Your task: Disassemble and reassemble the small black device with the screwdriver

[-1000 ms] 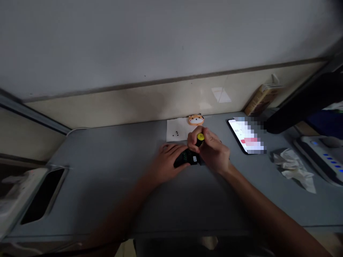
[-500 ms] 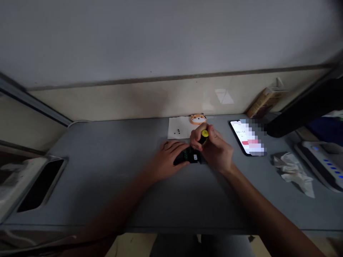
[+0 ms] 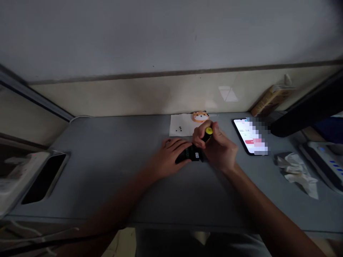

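My left hand (image 3: 167,159) grips the left side of a small black device (image 3: 193,156), thumb along its near edge and fingers over its far edge. Dark green circuitry and a white label show on the device, which rests on the desk. Wrapped in my right hand (image 3: 222,151) is a screwdriver (image 3: 209,131) with a black and yellow handle, held upright over the device's right end. Its tip is hidden behind the hand. Just beyond the hands, several tiny black screws (image 3: 180,129) lie on a white paper (image 3: 175,121).
An orange dog-face pouch (image 3: 200,116) sits on the paper's right side. A lit phone (image 3: 245,137) showing a timer and a crumpled tissue (image 3: 298,173) lie to the right. A dark phone (image 3: 44,180) lies left. A box (image 3: 272,100) leans at the back wall.
The view has shifted slightly, so everything appears a little further right. Both hands keep their grips on the device and screwdriver.
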Available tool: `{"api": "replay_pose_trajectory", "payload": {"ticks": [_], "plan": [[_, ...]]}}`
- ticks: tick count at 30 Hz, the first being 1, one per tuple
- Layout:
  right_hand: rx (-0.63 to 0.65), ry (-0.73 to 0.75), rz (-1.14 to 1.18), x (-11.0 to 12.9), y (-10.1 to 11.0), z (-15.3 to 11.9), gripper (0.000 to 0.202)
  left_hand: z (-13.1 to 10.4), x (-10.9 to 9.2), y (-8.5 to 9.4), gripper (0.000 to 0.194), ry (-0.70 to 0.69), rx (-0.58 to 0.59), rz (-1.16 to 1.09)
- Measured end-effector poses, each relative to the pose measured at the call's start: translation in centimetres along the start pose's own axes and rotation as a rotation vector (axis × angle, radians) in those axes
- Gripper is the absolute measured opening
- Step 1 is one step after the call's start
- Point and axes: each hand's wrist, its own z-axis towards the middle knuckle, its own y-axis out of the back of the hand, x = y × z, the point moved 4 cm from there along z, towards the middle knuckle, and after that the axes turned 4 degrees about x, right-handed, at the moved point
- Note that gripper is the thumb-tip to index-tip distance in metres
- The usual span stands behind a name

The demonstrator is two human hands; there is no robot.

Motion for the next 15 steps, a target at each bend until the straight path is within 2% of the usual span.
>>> {"api": "replay_pose_trajectory", "payload": {"ticks": [4,10,15], "plan": [[-0.062,0.018,-0.025,0.18,0.27,0.08,0.042,-0.04,-0.11,0.05,0.042,-0.002,0.001,0.006],[-0.037,0.009,0.016,0.10,0.15,0.05,0.041,-0.08,-0.04,-0.06,0.041,0.009,-0.004,0.027],[-0.066,0.018,-0.008,0.26,0.36,0.03,0.042,-0.11,0.00,-0.14,0.042,-0.005,-0.028,0.019]]}}
